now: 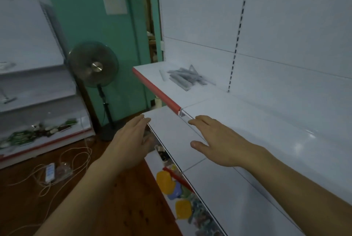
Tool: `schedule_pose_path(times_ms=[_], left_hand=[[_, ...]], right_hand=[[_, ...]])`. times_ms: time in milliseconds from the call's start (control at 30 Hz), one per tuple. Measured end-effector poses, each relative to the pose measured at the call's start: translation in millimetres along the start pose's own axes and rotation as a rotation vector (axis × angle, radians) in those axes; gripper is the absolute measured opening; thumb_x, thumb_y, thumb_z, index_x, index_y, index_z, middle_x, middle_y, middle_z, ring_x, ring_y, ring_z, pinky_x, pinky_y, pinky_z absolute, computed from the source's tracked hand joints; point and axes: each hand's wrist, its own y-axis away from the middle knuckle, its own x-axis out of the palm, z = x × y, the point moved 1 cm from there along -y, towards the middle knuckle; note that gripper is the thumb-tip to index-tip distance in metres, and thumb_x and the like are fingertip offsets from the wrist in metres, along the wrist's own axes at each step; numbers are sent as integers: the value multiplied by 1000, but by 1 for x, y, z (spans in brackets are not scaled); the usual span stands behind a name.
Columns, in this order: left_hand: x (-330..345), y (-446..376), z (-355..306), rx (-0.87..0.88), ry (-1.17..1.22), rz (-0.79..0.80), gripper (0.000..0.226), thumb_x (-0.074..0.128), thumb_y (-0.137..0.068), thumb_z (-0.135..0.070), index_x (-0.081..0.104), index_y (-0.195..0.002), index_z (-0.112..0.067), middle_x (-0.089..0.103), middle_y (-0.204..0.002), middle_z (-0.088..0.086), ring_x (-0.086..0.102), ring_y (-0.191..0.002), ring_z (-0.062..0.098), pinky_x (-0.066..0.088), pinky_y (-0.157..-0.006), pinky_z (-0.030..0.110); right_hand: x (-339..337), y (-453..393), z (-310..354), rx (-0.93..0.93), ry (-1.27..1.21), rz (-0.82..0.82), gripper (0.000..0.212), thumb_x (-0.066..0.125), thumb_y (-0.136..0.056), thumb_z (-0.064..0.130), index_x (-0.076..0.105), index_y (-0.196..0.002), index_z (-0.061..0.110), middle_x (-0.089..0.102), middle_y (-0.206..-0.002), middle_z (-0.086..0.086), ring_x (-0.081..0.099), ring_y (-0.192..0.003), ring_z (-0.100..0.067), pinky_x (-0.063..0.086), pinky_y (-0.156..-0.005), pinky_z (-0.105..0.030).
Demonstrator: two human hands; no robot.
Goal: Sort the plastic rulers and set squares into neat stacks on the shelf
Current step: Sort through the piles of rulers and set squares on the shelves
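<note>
A loose pile of clear plastic rulers and set squares (pixel 187 77) lies on the far end of the white shelf (pixel 247 121), near the back panel. One ruler (pixel 163 75) lies apart to the left of the pile. A set square (pixel 193 69) sticks up at the back of the heap. My left hand (pixel 131 140) hovers with straight fingers just off the shelf's front edge and holds nothing. My right hand (pixel 215 138) is spread flat above the near part of the shelf, also with nothing in it. Both hands are well short of the pile.
A red price strip (pixel 156 90) runs along the shelf's far front edge. Below the shelf a lower tier holds yellow and blue plastic items (pixel 171 188). A standing fan (pixel 94 66) is at the left, with cables and a power strip (pixel 50 172) on the wooden floor.
</note>
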Motion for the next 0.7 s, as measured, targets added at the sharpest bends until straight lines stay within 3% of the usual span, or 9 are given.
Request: schedule_pose_path(times_ms=[167,267,500,700], left_hand=[[2,-78,6,-14,12,-10,60,52,-99,-38,31,-154,-24,28,-162,-3,26,-148,18,25,-121,42],[4,-121,11,-25,14,-14,60,50,-100,-40,30,-154,-24,27,-162,-4,24,-149,17,24,-122,40],[20,-194,40,-48,22,22,59,52,-99,-40,31,-153,-26,27,-161,-5,29,-147,17,30,-120,41],[41,-270,66,49,67,12,57,52,-99,-41,32,-151,-30,34,-156,-10,36,-140,13,37,-116,39]], right_hand=[[-5,-73,-40,-25,0,-3,60,47,-103,46,25,-155,26,28,-158,4,35,-140,-18,35,-114,-37],[-10,-115,-65,-22,9,35,63,44,-104,47,21,-158,25,22,-162,4,28,-146,-18,30,-118,-37],[-6,-202,-98,-36,10,56,64,44,-104,48,20,-158,24,20,-163,3,27,-146,-18,31,-118,-39],[6,-262,-129,0,31,65,64,43,-103,49,20,-158,25,22,-162,4,30,-144,-17,34,-115,-40]])
